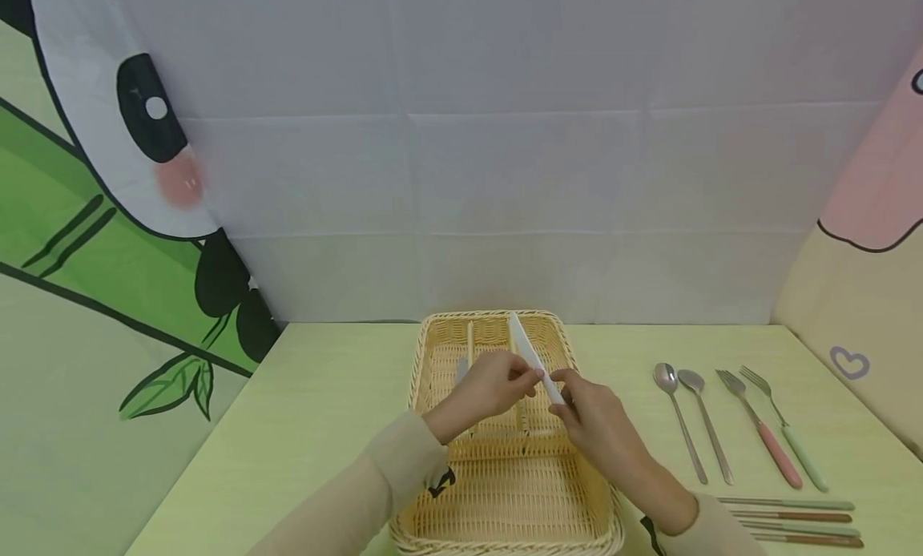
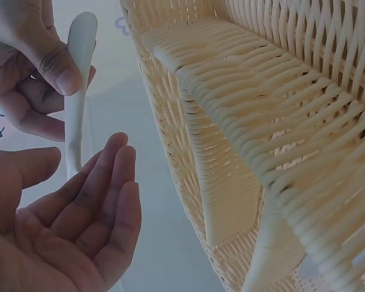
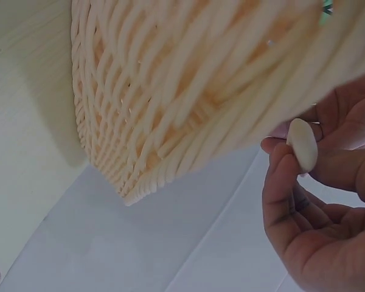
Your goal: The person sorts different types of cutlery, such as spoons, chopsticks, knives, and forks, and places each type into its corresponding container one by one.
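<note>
A long white utensil slants over the woven basket in the middle of the table. My right hand pinches its rounded near end between thumb and fingers. My left hand is just to the left of it, palm up and fingers relaxed, with the white utensil passing between thumb and fingers. The right hand shows at the top left of the left wrist view. Both wrist views are filled by the basket's weave.
The basket has dividers; a pale stick and a metal piece lie in its far compartments. Right of it lie two steel spoons, a pink-handled fork, a green-handled fork and several chopsticks. A cloth backdrop closes the far side.
</note>
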Motion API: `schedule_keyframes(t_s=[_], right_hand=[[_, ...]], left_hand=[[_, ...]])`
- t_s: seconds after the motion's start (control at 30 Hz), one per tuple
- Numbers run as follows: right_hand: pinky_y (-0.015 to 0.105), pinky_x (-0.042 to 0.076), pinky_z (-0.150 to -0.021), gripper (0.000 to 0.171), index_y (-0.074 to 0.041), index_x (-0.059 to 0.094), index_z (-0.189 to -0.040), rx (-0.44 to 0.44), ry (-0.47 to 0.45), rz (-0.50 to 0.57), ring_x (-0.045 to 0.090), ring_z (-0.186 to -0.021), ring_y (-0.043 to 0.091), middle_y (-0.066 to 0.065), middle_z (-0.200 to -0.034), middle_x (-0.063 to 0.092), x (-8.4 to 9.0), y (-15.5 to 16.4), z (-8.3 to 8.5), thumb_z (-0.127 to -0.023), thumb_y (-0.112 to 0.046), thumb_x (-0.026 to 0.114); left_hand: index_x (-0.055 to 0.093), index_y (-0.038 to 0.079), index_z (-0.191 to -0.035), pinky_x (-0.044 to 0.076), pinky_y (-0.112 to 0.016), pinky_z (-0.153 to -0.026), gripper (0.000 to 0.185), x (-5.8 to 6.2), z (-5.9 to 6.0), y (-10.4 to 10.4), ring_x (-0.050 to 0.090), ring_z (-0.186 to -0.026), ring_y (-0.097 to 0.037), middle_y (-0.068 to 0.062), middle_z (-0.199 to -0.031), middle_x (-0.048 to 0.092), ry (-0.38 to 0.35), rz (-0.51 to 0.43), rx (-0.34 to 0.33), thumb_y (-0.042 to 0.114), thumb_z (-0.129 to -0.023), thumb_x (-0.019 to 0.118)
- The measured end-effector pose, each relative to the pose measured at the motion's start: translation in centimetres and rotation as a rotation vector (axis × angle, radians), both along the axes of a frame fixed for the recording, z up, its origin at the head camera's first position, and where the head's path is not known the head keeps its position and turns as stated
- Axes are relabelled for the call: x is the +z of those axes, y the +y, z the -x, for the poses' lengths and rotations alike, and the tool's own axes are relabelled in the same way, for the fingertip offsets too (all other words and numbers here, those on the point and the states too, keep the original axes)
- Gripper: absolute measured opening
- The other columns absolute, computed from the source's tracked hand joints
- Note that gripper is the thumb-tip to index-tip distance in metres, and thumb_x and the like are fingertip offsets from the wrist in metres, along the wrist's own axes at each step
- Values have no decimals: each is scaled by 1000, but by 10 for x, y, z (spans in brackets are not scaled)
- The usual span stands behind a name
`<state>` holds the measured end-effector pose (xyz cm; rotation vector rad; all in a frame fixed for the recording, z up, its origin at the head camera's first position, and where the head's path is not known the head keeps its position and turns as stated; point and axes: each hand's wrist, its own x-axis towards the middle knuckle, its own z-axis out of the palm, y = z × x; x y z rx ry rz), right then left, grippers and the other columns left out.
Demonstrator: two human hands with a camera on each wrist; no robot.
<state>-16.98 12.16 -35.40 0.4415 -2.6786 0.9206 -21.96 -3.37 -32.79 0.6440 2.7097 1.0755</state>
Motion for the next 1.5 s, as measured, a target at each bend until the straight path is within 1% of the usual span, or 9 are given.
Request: schedule_keyframes(t_s=[0.07, 0.33, 0.5, 0.7, 0.83, 1.0, 1.2, 1.37, 1.5], right_hand=[[17, 36, -45, 30, 2, 56, -109, 1, 0, 2, 42, -52, 5, 2, -69, 59, 0, -1, 0, -81, -1, 65], [17, 36, -46, 29, 2, 56, -107, 25, 28, 8, 41, -51, 4, -1, -66, 56, -3, -3, 1, -80, -1, 66], [17, 37, -48, 30, 3, 55, -108, 31, 21, 11, 40, -52, 4, -2, -65, 54, -3, -5, 1, -80, -1, 66], [17, 39, -50, 36, 5, 53, -114, 64, -30, 41, 43, -55, 4, -2, -69, 57, -3, -6, 1, -80, 1, 65], [17, 41, -53, 39, 7, 51, -118, 105, -49, 52, 46, -59, 4, 0, -73, 58, -3, -6, 1, -81, 2, 63], [17, 44, -57, 41, 9, 47, -121, 148, -87, 70, 51, -65, 8, 2, -77, 59, -4, -6, 0, -83, 3, 61], [16, 46, -60, 42, 9, 45, -124, 163, -141, 100, 57, -72, 12, 6, -83, 61, -5, -6, -1, -85, 3, 58], [16, 46, -60, 42, 8, 45, -125, 169, -128, 96, 57, -74, 11, 3, -85, 60, -6, -5, -1, -86, 0, 58], [17, 46, -61, 39, 7, 46, -124, 164, -112, 82, 56, -73, 9, 1, -83, 58, -6, -3, -1, -87, 0, 56]], left_hand=[[70, 4, -95, 38, -22, -48, 31, 0, 0, 0, 56, -61, -12, -9, -82, 70, -6, -18, 1, 29, -94, 51], [70, 4, -91, 41, -22, -50, 27, 0, 0, -1, 66, -77, -24, -11, -80, 70, -47, -91, 39, 25, -92, 54], [70, 5, -88, 40, -22, -49, 25, 0, 0, 0, 66, -74, -22, -9, -78, 70, -64, -115, 67, 25, -91, 56], [70, 6, -90, 41, -22, -52, 22, -2, 2, -1, 66, -72, -19, -4, -74, 70, -87, -136, 104, 24, -90, 57], [70, 5, -91, 42, -23, -55, 22, -3, 3, -2, 66, -73, -20, -3, -74, 70, -114, -155, 122, 23, -90, 58], [70, 5, -89, 43, -23, -57, 22, -4, 5, -3, 65, -70, -15, -3, -74, 70, -148, -181, 145, 24, -89, 59], [69, 6, -83, 44, -24, -56, 22, -4, 3, -4, 65, -71, -17, -3, -73, 69, -146, -185, 168, 26, -87, 61], [68, 9, -80, 44, -24, -58, 22, -3, 4, -7, 63, -68, -12, -2, -73, 69, -131, -162, 174, 28, -87, 61], [67, 8, -82, 48, -26, -62, 22, -2, 7, -13, 65, -68, -11, -3, -76, 70, -138, -155, 161, 28, -88, 60]])
